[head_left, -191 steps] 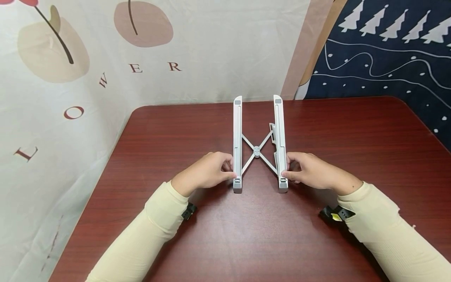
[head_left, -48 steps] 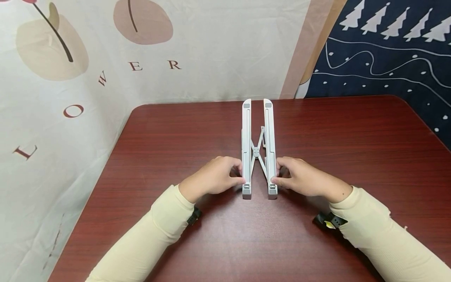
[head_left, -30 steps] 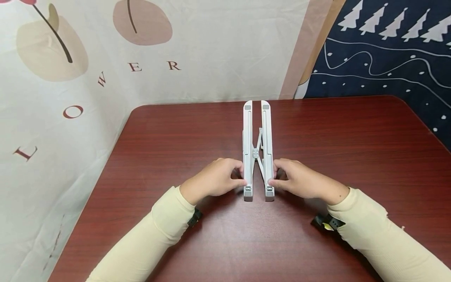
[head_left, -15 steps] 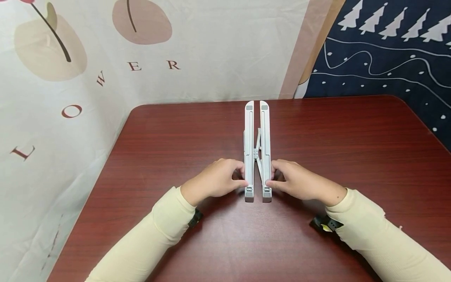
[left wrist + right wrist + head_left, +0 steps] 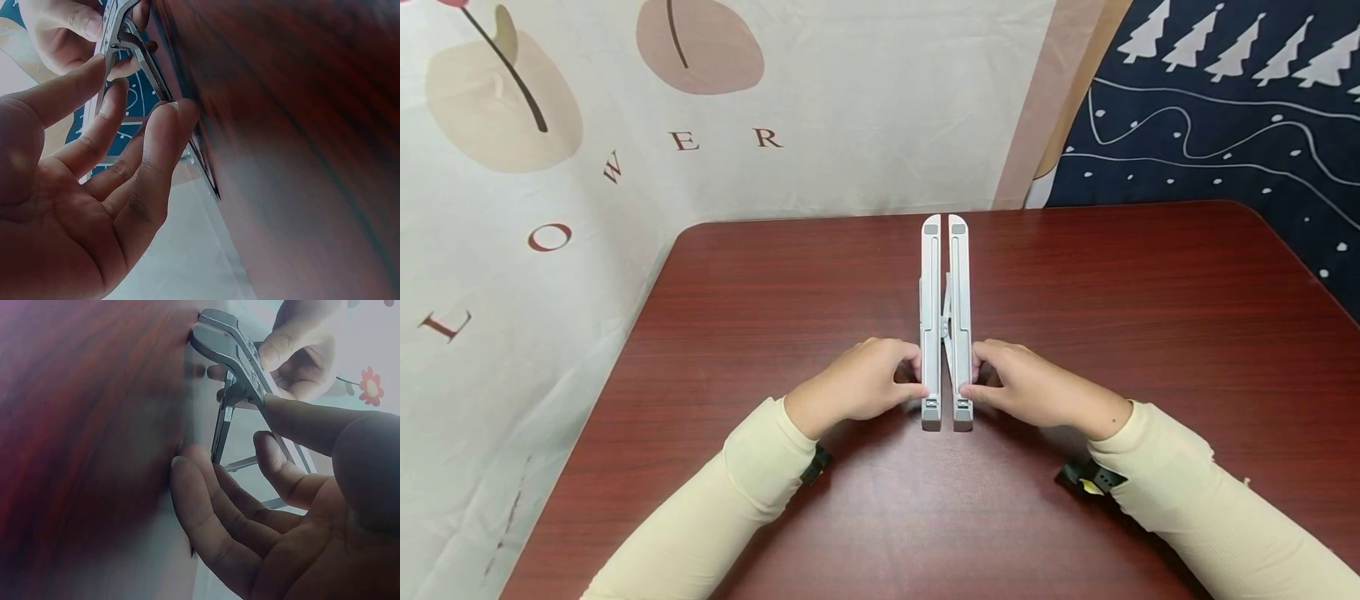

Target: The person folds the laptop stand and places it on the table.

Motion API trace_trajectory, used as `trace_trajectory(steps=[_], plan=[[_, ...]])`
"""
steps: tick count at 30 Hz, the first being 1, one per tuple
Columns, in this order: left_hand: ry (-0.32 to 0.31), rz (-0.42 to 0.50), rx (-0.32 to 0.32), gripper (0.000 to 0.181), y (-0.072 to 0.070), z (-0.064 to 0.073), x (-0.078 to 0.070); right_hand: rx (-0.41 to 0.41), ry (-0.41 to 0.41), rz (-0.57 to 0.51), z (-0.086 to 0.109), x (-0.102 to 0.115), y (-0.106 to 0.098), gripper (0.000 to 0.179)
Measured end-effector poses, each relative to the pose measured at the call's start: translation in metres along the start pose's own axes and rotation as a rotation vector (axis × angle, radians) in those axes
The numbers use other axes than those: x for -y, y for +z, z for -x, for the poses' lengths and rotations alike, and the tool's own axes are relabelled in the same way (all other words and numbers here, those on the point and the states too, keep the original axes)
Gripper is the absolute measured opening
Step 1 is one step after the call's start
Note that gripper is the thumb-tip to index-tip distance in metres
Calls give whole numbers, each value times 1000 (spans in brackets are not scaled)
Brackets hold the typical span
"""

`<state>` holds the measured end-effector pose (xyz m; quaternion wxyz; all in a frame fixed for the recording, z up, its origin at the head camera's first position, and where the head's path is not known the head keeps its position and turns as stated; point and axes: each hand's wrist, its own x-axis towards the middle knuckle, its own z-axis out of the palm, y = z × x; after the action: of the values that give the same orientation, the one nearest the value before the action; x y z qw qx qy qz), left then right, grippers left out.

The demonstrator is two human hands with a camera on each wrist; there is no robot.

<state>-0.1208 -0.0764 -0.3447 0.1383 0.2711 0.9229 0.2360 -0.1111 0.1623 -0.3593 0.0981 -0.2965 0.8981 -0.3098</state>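
A silver folding laptop stand [image 5: 931, 317] stands on the table, its two long rails nearly parallel with a narrow gap between them. Only a sliver of the crossed brace shows in that gap. My left hand [image 5: 868, 379] pinches the near part of the left rail, thumb on top and fingers along its outer side. On the right rail's near part, my right hand [image 5: 1033, 385] does the same from the other side. Both wrist views show the stand's angled legs [image 5: 223, 419] under the rails, beside the curled fingers [image 5: 164, 140].
The dark red wooden table [image 5: 760, 292] spreads around the stand. A pale printed cloth [image 5: 865, 108] hangs behind and to the left, and a navy cloth with white trees [image 5: 1210, 125] at the back right. Black straps [image 5: 1090, 477] circle the wrists.
The two rails have come much closer together and the crossed brace has folded narrow. Most recently the right hand moved left with its rail, while the left hand hardly moved.
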Motion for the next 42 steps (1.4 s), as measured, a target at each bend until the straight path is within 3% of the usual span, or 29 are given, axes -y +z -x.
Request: trace_trajectory(steps=[42], plan=[[-19, -14, 7, 22, 2, 1, -7, -11, -11, -8, -1, 6, 6, 18]])
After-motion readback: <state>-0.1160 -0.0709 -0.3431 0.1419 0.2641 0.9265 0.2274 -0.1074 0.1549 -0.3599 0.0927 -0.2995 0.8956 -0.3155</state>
